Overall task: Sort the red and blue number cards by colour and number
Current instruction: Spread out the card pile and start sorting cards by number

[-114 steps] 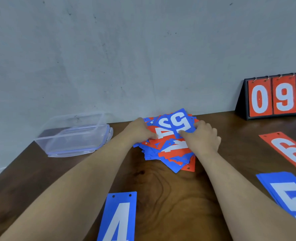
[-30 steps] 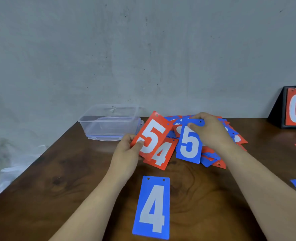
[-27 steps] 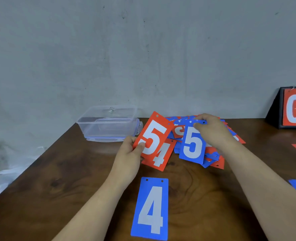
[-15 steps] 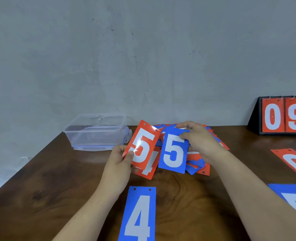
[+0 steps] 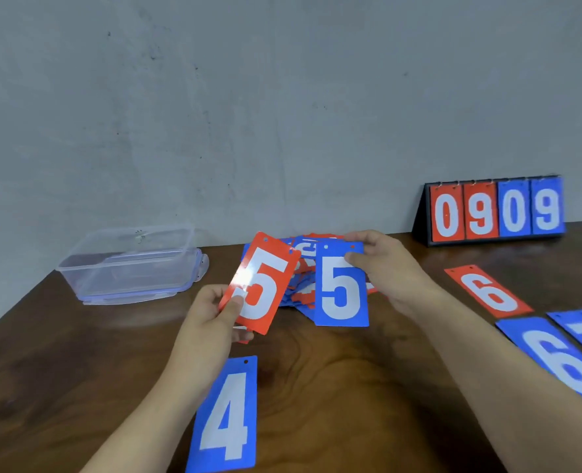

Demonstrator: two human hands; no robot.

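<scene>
- Head view: the left hand [image 5: 211, 315] pinches the red 5 card [image 5: 260, 285] by its lower corner at frame centre, and the right hand [image 5: 381, 264] grips the blue 5 card [image 5: 342, 288] by its top edge, both in front of the mixed pile [image 5: 303, 254].
- The blue 5 is best laid flat between the blue 4 [image 5: 226, 414] and the blue 6 [image 5: 562, 363], digit upright.
- The cards are thin, glossy, stiff rectangles with punched holes at the top.

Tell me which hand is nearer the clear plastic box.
Left. The left hand, holding the red 5 card, is in front and right of the clear plastic box; the right hand, holding the blue 5 card, is farther right.
</scene>
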